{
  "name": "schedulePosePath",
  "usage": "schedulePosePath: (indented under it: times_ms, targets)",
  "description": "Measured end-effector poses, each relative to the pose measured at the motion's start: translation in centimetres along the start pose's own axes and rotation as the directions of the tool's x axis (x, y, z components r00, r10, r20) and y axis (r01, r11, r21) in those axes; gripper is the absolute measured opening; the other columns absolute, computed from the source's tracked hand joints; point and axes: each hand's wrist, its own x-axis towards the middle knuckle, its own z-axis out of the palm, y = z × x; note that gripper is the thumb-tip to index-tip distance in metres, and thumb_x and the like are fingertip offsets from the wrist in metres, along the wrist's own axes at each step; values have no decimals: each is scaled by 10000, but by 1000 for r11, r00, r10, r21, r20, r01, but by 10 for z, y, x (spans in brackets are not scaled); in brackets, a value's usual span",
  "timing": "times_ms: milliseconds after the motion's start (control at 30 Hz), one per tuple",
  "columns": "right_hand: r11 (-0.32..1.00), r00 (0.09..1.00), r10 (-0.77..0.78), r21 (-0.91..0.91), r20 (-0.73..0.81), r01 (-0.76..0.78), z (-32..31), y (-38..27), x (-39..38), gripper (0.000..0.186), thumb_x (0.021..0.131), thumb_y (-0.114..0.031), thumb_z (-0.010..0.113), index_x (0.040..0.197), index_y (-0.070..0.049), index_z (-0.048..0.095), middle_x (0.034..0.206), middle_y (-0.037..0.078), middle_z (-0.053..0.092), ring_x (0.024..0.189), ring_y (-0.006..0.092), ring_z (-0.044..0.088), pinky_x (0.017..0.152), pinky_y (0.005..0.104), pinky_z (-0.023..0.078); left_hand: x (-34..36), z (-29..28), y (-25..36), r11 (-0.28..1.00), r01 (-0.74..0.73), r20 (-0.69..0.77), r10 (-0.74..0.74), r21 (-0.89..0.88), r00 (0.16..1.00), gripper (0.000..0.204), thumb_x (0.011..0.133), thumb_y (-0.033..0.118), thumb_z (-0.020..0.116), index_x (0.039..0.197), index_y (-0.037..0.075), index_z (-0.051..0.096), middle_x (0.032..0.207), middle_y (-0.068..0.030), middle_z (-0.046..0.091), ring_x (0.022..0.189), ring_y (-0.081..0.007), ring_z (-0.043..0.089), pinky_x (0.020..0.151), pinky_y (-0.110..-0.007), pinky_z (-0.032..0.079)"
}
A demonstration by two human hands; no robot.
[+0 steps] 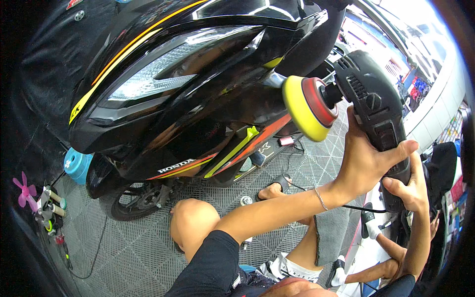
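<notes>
A black electric polisher [374, 99] with a yellow foam pad [303, 108] on a red backing is held up at the right. My left hand [363, 161] wraps around the polisher's body just behind its head. Lower down, my right hand [410, 185] is closed around the rear handle, with the thumb along it. The pad's yellow face points left at the glossy black motorcycle [208, 106], overlapping its side in view; I cannot tell whether they touch. The motorcycle's clear headlight [153, 81] and its yellow and orange stripes face me.
A grey cloth [330, 235] lies by my leg. Behind my right arm are another person's legs [378, 272] in white socks and slippers. Tools with a pink fan [25, 192] stand at far left near a blue tub [77, 166]. A black cord [366, 210] trails from the polisher.
</notes>
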Motion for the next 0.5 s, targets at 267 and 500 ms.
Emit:
schedulePosePath:
  times_ms: [267,500]
  targets:
    - [992,994,-104,-77,-28,102,6,-34,-8,982,654,-288,880,1451,43,410,1340,163,549,1226,251,557,1053,383,435,-6,3,22,991,22,18,-20,-134,1000,813,743,188,902,1309,-18,356,1061,-68,565,928,-141,573,834,-287,502]
    - [955,976,-219,-208,-24,209,3,-19,-1,955,646,-319,888,1407,37,435,1288,153,560,1199,258,554,1044,386,431,-6,-6,24,998,-27,17,28,-48,999,805,753,205,895,1313,-29,365,1074,-88,593,972,-160,597,872,-309,507]
